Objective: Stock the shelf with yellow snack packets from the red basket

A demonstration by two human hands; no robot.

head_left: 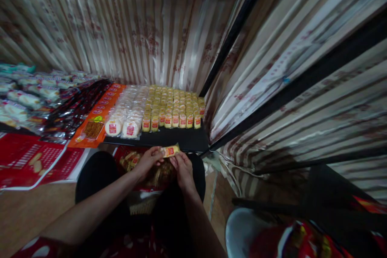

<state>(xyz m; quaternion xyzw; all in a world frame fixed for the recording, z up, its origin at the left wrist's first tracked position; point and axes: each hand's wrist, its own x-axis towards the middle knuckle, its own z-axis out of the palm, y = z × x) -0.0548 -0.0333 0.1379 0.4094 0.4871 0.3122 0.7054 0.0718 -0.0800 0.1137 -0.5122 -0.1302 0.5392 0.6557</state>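
Behind hands (167, 161): snack rows (172, 109), curtain (151, 28).

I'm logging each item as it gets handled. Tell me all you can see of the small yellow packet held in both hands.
The small yellow packet is a flat, oblong wrapped snack in glossy film, with a red label at its middle. It lies roughly level, slightly tilted, just in front of the black shelf. The left hand pinches its left end and the right hand its right end. It matches the rows of yellow packets on the shelf. Its print is too small to read.
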